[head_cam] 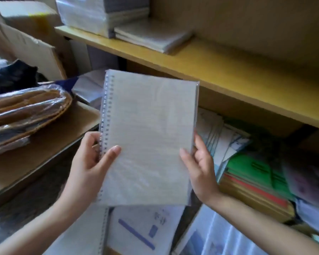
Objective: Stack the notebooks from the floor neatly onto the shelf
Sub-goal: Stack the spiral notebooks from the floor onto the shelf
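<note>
A pale grey spiral notebook (147, 133) in clear wrap is held up in front of the yellow wooden shelf (228, 70). My left hand (92, 162) grips its spiral edge, thumb on the cover. My right hand (201, 168) grips the opposite long edge, thumb on the cover. On the shelf lies a low stack of similar notebooks (151, 36) next to a tall wrapped stack (92, 13). More notebooks (142, 230) lie on the floor below my hands.
Under the shelf, a lower compartment holds green and orange books (256, 183) and loose papers. To the left, wrapped brown items (26, 109) lie on a cardboard box (50, 129). More cardboard boxes (26, 43) stand at the upper left.
</note>
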### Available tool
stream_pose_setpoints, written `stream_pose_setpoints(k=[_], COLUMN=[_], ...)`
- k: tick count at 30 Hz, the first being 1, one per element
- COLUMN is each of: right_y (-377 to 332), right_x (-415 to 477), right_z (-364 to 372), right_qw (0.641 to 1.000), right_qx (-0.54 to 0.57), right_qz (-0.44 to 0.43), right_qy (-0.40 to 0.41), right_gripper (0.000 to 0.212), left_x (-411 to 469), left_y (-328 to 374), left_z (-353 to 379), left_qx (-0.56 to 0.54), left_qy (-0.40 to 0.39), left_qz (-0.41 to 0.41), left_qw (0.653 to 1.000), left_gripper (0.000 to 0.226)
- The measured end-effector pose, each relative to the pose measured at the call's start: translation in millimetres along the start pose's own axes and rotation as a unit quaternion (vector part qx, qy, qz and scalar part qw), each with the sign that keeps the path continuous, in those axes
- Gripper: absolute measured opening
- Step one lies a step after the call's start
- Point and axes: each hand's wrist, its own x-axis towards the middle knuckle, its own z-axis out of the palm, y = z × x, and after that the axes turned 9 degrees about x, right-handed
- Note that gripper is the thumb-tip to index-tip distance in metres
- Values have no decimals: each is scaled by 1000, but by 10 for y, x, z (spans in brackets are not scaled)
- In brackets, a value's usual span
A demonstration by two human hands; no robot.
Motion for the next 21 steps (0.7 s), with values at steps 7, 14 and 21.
stream_pose_setpoints(k=[7,14,21], right_y=[-784,-1106,-1072], right_x=[537,1430,2368], right_z=[-25,2,65], right_qw=[992,975,976], right_qx=[-60,-129,-60], right_qz=[-106,-135,17], right_qy=[-26,117,211], right_gripper=[57,47,37], left_x=[659,1245,1397], left_y=[561,1002,1113], left_z=[163,290,335], left_qx=[49,221,522], left_qy=[47,59,73], left_qz=[125,180,385], left_qw=[990,957,757], left_gripper=[15,45,51])
